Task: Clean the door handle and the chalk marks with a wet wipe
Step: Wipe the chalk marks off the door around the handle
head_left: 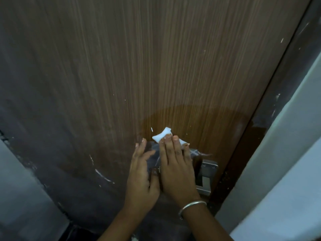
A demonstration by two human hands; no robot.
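Observation:
A brown wood-grain door fills the view. My right hand lies flat against it, its fingertips pressing a folded white wet wipe onto the door just above the handle. A darker damp patch spreads around the wipe. My left hand rests flat on the door beside the right one, fingers apart, holding nothing. The metal handle plate shows to the right of my right hand; the lever itself is mostly hidden behind the hand. White chalk strokes remain at lower left, with small flecks near the wipe.
The dark door frame runs diagonally on the right, with a pale wall beyond it. A grey wall stands at lower left. A metal bangle circles my right wrist.

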